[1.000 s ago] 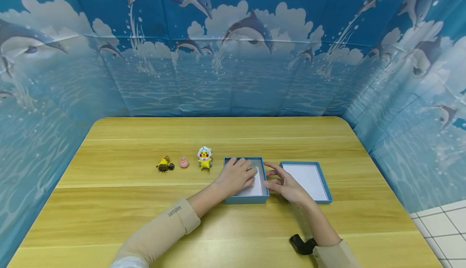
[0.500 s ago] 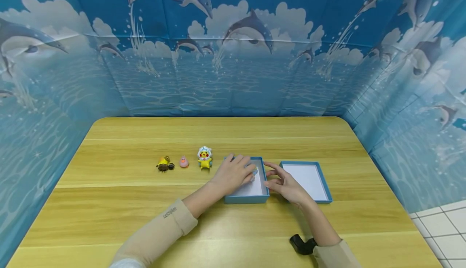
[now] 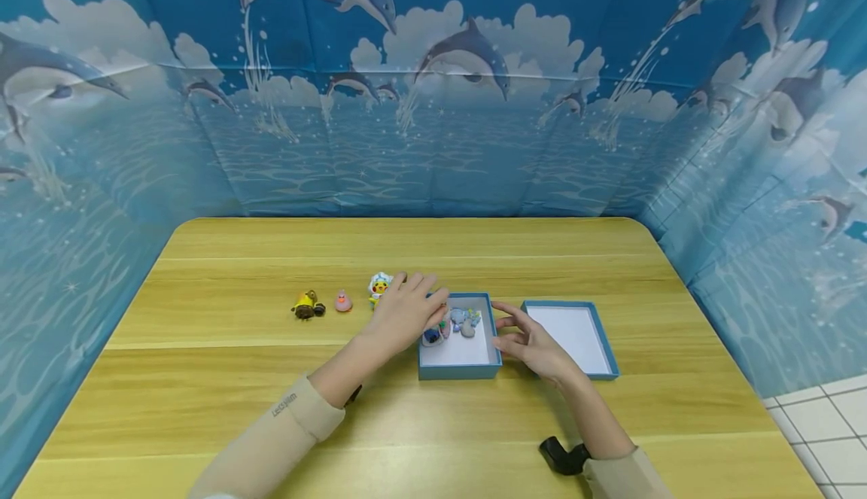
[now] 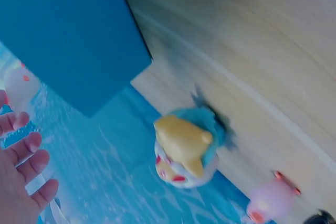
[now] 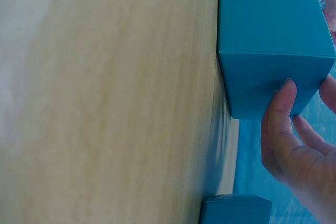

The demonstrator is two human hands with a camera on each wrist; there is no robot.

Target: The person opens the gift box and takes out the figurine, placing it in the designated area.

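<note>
My left hand (image 3: 406, 311) hovers at the left rim of an open blue box (image 3: 460, 371), its fingers loosely bent and nothing seen in its grip. Inside the box lie several small toys (image 3: 466, 322), blue, grey and purplish; the hand partly hides those at the left. Close beyond the left fingers stands a yellow Pikachu figure in a white hood (image 4: 184, 145), half covered in the head view. My right hand (image 3: 535, 345) touches the box's right wall, where the thumb and fingers (image 5: 283, 98) rest on the outside.
Left of the Pikachu figure are a small pink toy (image 3: 342, 302) and a yellow and brown figure (image 3: 307, 305). The box lid (image 3: 572, 339) lies upturned at the right. A black device (image 3: 564, 456) is at the right wrist. A dolphin curtain (image 3: 433, 153) hangs behind the table.
The left hand has come up out of the box and moved left toward the Pikachu figure, uncovering the toys inside. The right hand stays at the box's right wall.
</note>
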